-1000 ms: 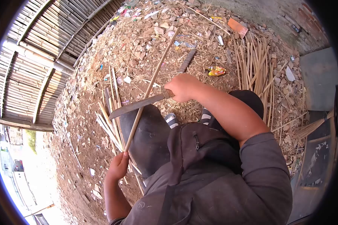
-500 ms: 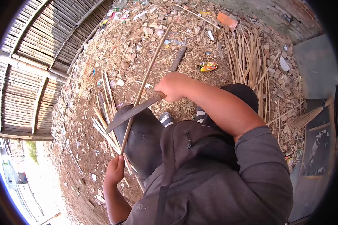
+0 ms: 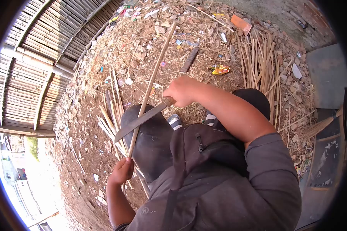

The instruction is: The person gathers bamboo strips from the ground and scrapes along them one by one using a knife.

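My right hand [image 3: 181,91] is closed round the wooden handle of a machete [image 3: 144,118]. The broad dark blade points down to the left and lies across a long, thin bamboo strip [image 3: 153,75], over my left knee. My left hand [image 3: 123,170] pinches the near end of that strip, which slants up and away across the ground. Beside my left leg lies a loose bundle of split bamboo strips [image 3: 112,111], partly hidden by the knee.
A larger pile of bamboo strips [image 3: 258,63] lies at the upper right, near an orange brick piece [image 3: 241,24]. A dark ridged rod [image 3: 189,59] and a yellow wrapper [image 3: 220,69] rest on littered ground. A bamboo wall [image 3: 34,77] stands left, a grey panel [image 3: 327,75] right.
The view has shifted slightly, so most things sit a little further right. Both hands keep their holds, and the blade still crosses the bamboo strip at about the same place.
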The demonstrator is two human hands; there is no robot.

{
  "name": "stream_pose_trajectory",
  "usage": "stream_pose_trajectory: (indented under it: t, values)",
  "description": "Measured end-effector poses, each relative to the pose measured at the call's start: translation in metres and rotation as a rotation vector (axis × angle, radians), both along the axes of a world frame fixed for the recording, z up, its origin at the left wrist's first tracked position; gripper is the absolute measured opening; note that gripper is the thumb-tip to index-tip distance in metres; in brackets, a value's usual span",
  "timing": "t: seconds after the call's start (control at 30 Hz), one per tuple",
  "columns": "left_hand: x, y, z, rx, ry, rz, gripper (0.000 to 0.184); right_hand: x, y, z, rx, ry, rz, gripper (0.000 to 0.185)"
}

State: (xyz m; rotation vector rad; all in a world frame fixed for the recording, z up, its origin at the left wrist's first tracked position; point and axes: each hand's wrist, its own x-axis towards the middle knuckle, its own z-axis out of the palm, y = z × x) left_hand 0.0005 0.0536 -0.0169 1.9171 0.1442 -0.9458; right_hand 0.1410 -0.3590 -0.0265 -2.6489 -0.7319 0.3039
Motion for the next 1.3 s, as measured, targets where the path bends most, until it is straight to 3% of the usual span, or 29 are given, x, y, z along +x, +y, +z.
stream_pose_trajectory:
  t: [0.07, 0.1, 0.2, 0.3, 0.43, 0.53, 0.6, 0.7, 0.77, 0.83, 0.93, 1.03, 1.13, 1.23, 1.3]
  values:
    - [0.000, 0.009, -0.010, -0.108, 0.031, -0.013, 0.047, 0.016, -0.011, -0.030, 0.089, 0.005, -0.006, 0.018]
    - [0.001, 0.017, -0.018, -0.248, 0.263, 0.138, 0.045, 0.025, -0.021, -0.049, 0.167, 0.081, -0.138, 0.020]
    - [0.002, 0.021, -0.015, -0.182, 0.187, 0.046, 0.042, 0.034, -0.038, -0.041, 0.287, 0.348, -0.566, 0.026]
    - [0.006, 0.016, -0.011, -0.148, 0.192, 0.019, 0.043, 0.027, -0.030, -0.032, 0.180, 0.093, -0.417, 0.026]
    - [0.016, 0.023, -0.024, -0.130, 0.116, -0.022, 0.044, 0.003, -0.006, 0.012, -0.076, -0.001, 0.009, 0.033]
    - [0.018, 0.038, -0.024, -0.100, 0.111, 0.020, 0.045, 0.037, -0.057, -0.047, 0.228, 0.230, -0.484, 0.035]
    - [0.022, 0.037, -0.010, -0.068, 0.120, 0.026, 0.045, 0.054, -0.084, -0.041, 0.366, 0.233, -0.811, 0.036]
    - [0.023, 0.034, -0.008, -0.003, 0.083, -0.015, 0.044, 0.048, -0.085, -0.028, 0.367, 0.098, -0.763, 0.037]
    - [0.022, 0.033, -0.009, -0.011, 0.114, -0.014, 0.044, 0.027, -0.050, -0.015, 0.302, 0.004, -0.535, 0.026]
    - [0.025, 0.029, -0.008, -0.063, 0.192, 0.032, 0.045, 0.007, -0.023, -0.005, 0.078, -0.056, -0.206, 0.021]
    - [0.020, 0.024, -0.001, 0.000, 0.094, 0.004, 0.045, -0.001, -0.012, 0.020, -0.097, -0.148, -0.016, 0.018]
    - [0.012, 0.036, -0.025, 0.011, 0.009, 0.028, 0.044, 0.020, -0.047, 0.002, 0.045, -0.073, -0.334, 0.016]
    - [-0.002, 0.021, -0.012, 0.047, -0.111, 0.119, 0.042, 0.033, -0.083, 0.000, 0.137, 0.067, -0.701, 0.018]
    - [-0.009, 0.004, -0.004, 0.361, -0.618, -0.019, 0.040, 0.036, -0.096, -0.011, 0.525, 0.191, -0.845, 0.021]
    - [-0.007, -0.013, 0.007, 0.410, -0.630, -0.040, 0.039, 0.035, -0.086, -0.005, 0.912, 0.384, -0.703, 0.020]
